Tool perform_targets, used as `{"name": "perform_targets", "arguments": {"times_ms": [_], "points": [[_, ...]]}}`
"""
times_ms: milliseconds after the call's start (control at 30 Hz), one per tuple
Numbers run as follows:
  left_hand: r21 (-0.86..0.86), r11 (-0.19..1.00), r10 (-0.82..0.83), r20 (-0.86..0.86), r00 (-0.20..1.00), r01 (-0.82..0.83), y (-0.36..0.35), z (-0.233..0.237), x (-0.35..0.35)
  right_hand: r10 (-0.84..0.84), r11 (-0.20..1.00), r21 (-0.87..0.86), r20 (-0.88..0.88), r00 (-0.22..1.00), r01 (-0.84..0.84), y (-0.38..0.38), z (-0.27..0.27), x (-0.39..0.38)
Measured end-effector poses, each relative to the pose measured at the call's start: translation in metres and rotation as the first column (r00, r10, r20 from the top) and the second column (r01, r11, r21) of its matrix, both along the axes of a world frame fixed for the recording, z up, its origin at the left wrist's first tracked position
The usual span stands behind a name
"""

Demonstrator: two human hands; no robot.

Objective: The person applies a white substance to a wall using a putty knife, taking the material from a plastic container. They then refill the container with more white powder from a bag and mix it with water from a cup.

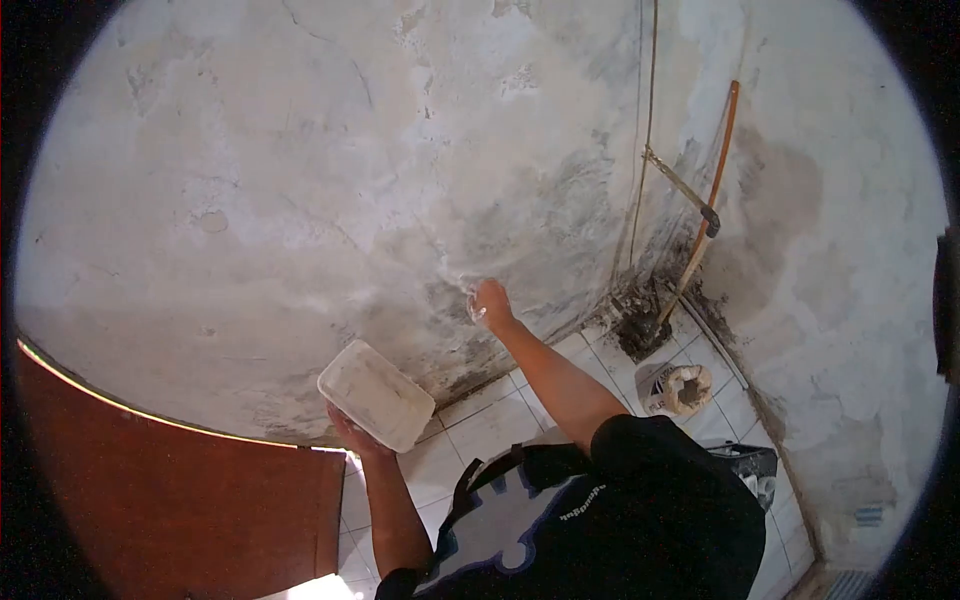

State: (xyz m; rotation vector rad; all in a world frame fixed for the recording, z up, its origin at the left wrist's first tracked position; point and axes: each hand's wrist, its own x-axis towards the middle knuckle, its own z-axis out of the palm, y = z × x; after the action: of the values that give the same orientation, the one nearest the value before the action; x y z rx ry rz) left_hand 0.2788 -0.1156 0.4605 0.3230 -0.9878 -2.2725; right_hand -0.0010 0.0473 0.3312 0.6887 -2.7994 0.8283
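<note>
My left hand [350, 430] grips a whitish rectangular plastic tub [376, 396] from below and its near side, tilted, close to the foot of the stained wall [330, 220]. A dull film coats the tub's surface. Out in front, my right hand [488, 304] is closed against a dark, patchy stretch of the wall. White material is smeared on its fingers and on the wall beside them. Whatever those fingers hold is hidden.
A reddish-brown panel [180, 480] fills the lower left. In the corner stand an orange pipe [727, 140] and a dark dirt heap [640, 325]. An opened bag [660, 390] and a black container [750, 460] sit on the white floor tiles [490, 430].
</note>
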Motion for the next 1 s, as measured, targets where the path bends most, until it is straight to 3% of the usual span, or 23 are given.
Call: {"name": "perform_targets", "arguments": {"times_ms": [33,100,167,200,233,267,333,400,433,467,500,633,700,733,800,833,900,933,1000], "points": [[0.090,0.990,-0.105,-0.044,0.993,0.109,-0.004,0.009,0.000,-0.013,1.000,-0.002,0.002,1.000,0.013,0.001,0.008,0.009],[0.113,0.983,-0.143,-0.018,0.990,0.145,-0.012,0.025,0.003,0.141,0.979,0.141,0.027,0.990,-0.144,0.002,0.018,0.040],[0.134,0.975,-0.177,-0.004,0.984,0.176,-0.028,0.036,0.000,0.184,0.968,-0.168,-0.026,0.983,-0.186,0.008,-0.033,0.046],[0.130,0.965,-0.222,-0.042,0.974,0.226,-0.037,0.032,-0.003,0.176,0.970,-0.167,-0.026,0.984,-0.178,0.012,-0.019,0.066],[0.130,0.954,-0.264,-0.078,0.961,0.272,-0.044,0.029,-0.001,0.322,0.776,-0.624,0.267,0.909,-0.092,0.019,0.010,0.096],[0.141,0.952,-0.264,-0.073,0.962,0.272,-0.044,0.034,0.002,0.554,0.438,-0.881,0.420,0.719,0.177,0.027,0.041,0.123],[0.040,0.960,-0.281,0.074,0.957,0.279,-0.039,0.048,0.006,0.530,0.439,-0.880,0.415,0.740,0.179,0.041,0.080,0.156],[0.109,0.939,-0.333,0.069,0.940,0.325,-0.035,0.049,0.009,0.509,0.439,-0.882,0.403,0.761,0.174,0.049,0.110,0.184],[0.165,0.911,-0.391,0.054,0.919,0.378,-0.035,0.048,0.010,0.501,0.399,-0.869,0.474,0.724,0.293,0.052,0.121,0.199],[0.176,0.910,-0.389,0.052,0.920,0.374,-0.037,0.043,0.012,0.496,0.355,-0.841,0.539,0.681,0.407,0.055,0.126,0.212],[0.187,0.896,-0.419,0.062,0.906,0.402,-0.039,0.035,0.014,0.548,0.288,-0.872,0.489,0.679,0.396,0.057,0.113,0.217],[0.296,0.832,-0.514,0.096,0.852,0.469,-0.026,0.052,0.030,0.441,0.321,-0.821,0.570,0.693,0.471,0.062,0.126,0.268],[0.311,0.813,-0.539,0.084,0.838,0.492,-0.030,0.043,0.031,0.509,0.158,-0.865,0.485,0.711,0.477,0.057,0.147,0.285],[0.313,0.796,-0.565,0.075,0.822,0.518,-0.031,0.042,0.034,0.505,0.162,-0.863,0.489,0.711,0.478,0.054,0.149,0.294],[0.316,0.788,-0.575,0.074,0.815,0.528,-0.029,0.042,0.038,0.395,0.060,-0.912,0.396,0.829,0.407,0.047,0.152,0.306],[0.312,0.786,-0.582,0.079,0.810,0.534,-0.027,0.045,0.041,0.392,0.064,-0.911,0.399,0.829,0.408,0.048,0.152,0.308],[0.318,0.784,-0.580,0.072,0.812,0.532,-0.022,0.050,0.045,0.415,0.027,-0.805,0.549,0.726,0.593,0.051,0.149,0.304],[0.319,0.784,-0.579,0.067,0.812,0.532,-0.021,0.052,0.046,0.417,0.033,-0.805,0.549,0.724,0.592,0.046,0.156,0.309],[0.315,0.791,-0.569,0.060,0.820,0.525,-0.021,0.055,0.047,0.259,0.328,-0.905,0.361,0.896,0.270,0.039,0.169,0.323]]}}
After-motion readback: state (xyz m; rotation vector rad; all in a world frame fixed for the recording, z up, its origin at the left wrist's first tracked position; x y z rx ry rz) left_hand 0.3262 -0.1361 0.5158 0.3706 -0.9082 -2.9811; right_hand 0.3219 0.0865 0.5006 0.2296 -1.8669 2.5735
